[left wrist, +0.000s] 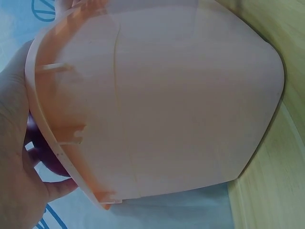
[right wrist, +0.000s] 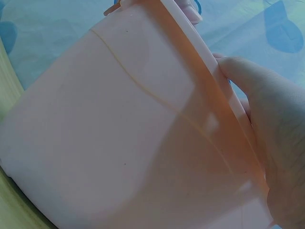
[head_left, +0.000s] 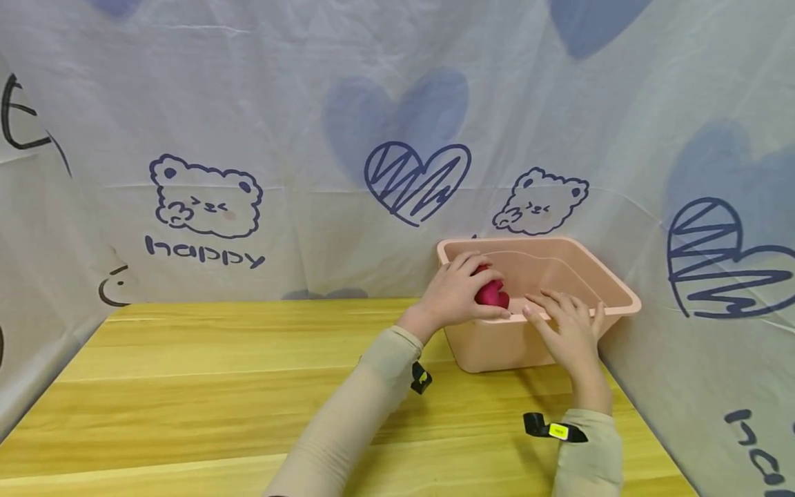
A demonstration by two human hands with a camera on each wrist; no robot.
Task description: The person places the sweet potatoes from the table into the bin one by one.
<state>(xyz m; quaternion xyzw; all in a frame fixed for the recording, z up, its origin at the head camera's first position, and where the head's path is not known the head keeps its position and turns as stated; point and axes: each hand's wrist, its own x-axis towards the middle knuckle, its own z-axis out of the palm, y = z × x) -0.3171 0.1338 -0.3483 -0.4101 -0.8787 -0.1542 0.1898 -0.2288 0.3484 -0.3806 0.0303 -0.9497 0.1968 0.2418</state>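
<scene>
My left hand [head_left: 456,293] grips a deep pink, rounded object [head_left: 493,293] over the near left rim of a pale pink plastic bin [head_left: 515,345]. The object has a notch in its surface; its exact kind cannot be told. In the left wrist view, a dark curved piece of the object [left wrist: 50,155] shows behind the bin's rim, beside my left hand [left wrist: 16,143]. My right hand [head_left: 571,331] is at the bin's near right rim, fingers spread and reaching over the edge. In the right wrist view, its thumb lies along the rim. The bin's floor is mostly hidden.
The bin stands upright at the back right of a yellow wood-grain table [head_left: 217,386]. Behind it and to the right hangs a pale cloth [head_left: 298,138] printed with hearts and bears. Black straps [head_left: 555,429] sit on both wrists.
</scene>
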